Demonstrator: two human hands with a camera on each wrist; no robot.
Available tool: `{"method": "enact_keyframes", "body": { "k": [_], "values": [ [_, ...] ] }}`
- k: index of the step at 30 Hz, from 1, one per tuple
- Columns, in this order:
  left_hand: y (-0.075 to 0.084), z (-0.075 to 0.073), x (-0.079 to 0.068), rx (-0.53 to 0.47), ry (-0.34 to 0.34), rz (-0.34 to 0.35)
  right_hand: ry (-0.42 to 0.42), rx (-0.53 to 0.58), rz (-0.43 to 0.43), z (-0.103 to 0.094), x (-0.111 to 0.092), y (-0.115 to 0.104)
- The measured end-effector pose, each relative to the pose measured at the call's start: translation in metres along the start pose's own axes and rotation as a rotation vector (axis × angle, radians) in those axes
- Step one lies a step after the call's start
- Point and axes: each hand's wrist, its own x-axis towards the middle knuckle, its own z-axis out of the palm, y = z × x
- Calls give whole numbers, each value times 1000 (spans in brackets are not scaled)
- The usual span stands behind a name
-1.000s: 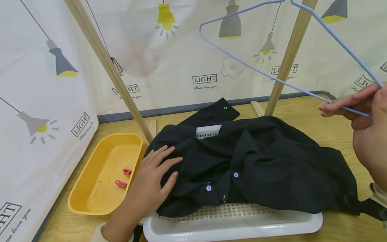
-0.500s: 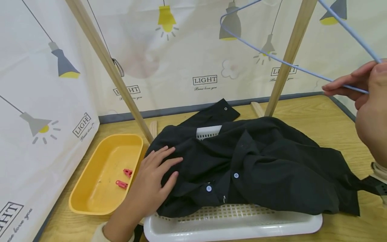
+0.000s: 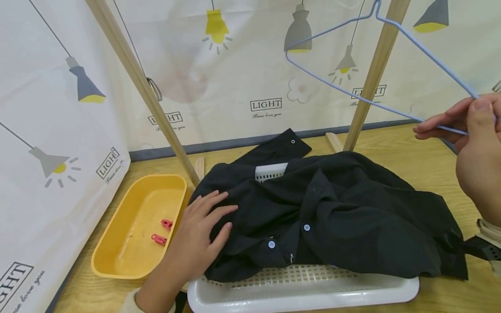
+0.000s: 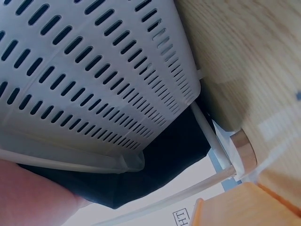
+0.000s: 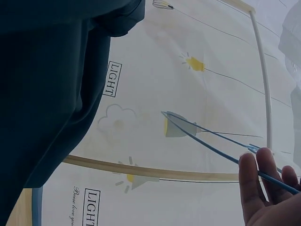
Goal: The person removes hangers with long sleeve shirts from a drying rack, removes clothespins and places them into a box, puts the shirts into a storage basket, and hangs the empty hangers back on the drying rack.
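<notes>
A black buttoned shirt (image 3: 352,221) lies draped over a white perforated basket (image 3: 305,295). My left hand (image 3: 199,234) rests on the shirt's left part, fingers spread and fairly straight. My right hand (image 3: 475,152) pinches one end of a light blue clothes hanger (image 3: 434,52) between thumb and fingers, holding it in the air above the table at the right. In the right wrist view the hanger (image 5: 211,147) passes between the fingers of that hand (image 5: 270,197). From the left wrist, the basket's slotted side (image 4: 94,70) fills much of the view, with black cloth (image 4: 174,146) beyond it.
A yellow tub (image 3: 133,217) with two red clothespins (image 3: 159,239) stands left of the basket. Two wooden posts (image 3: 148,91) of a rack rise behind the shirt, the other post (image 3: 375,78) on the right. A printed cloth backdrop (image 3: 235,56) closes off the back and left.
The hanger first rose and shifted right, then came back down with its top in view again. My right hand moved with it. My left hand stayed on the shirt.
</notes>
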Motion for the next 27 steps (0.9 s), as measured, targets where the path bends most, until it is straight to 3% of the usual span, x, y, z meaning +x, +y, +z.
{"method": "enact_keyframes", "body": {
  "k": [9,14,16,20,22,23,24,27],
  "values": [
    [1,-1,-2,16,-12,-43,-23,69,31,1,-10,6],
    [0,-2,-2,-1,-8,-26,-48,20,31,-1,-19,7],
    [-1,-2,-1,-13,-5,-13,-92,70,18,-4,-22,9],
    [-1,-2,-1,-19,-8,-5,-95,115,19,-13,-29,15],
    [0,-2,0,-17,-7,-6,-66,62,3,-16,-32,17],
    [0,-1,0,-18,-8,-5,-31,-25,4,-16,-34,18],
    [0,-1,0,-20,-7,-4,-69,-16,11,-21,-34,19],
    [-1,-1,0,-30,-5,4,-58,-276,118,-27,-38,24]
  ]
}}
